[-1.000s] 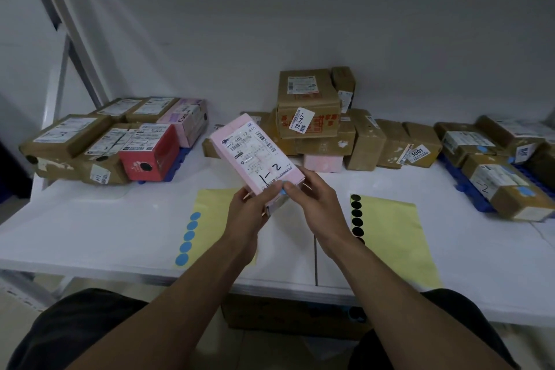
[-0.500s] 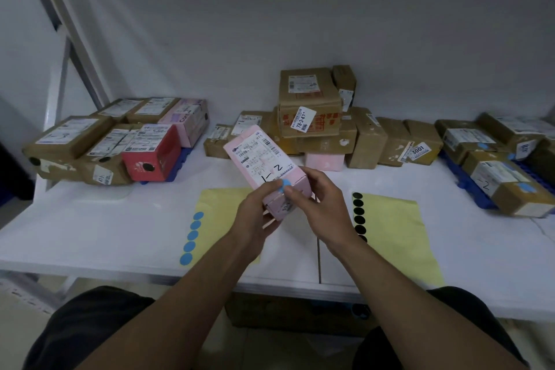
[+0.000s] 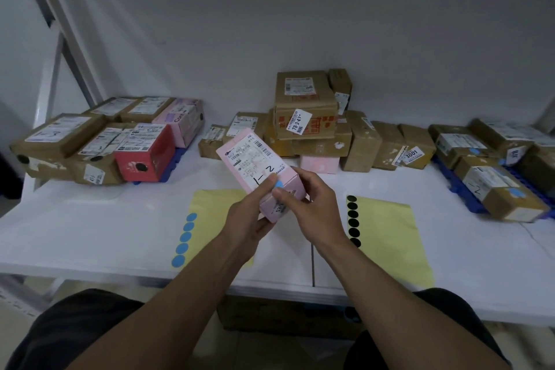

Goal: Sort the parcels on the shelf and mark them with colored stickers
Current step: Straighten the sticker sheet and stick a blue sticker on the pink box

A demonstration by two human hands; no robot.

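My left hand (image 3: 249, 215) grips the near end of the pink parcel (image 3: 255, 159), thumb on top; my right hand (image 3: 313, 204) clasps its right edge.

blue sticker (image 3: 279, 184) half under fingers (image 3: 266, 193), label (image 3: 255, 159) print illegible

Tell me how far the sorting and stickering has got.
Done: the left pile bears black dots, the right pile blue dots. In hand: left hand and right hand hold a pink box, a blue sticker on its top. Left: the middle pile shows no dots.
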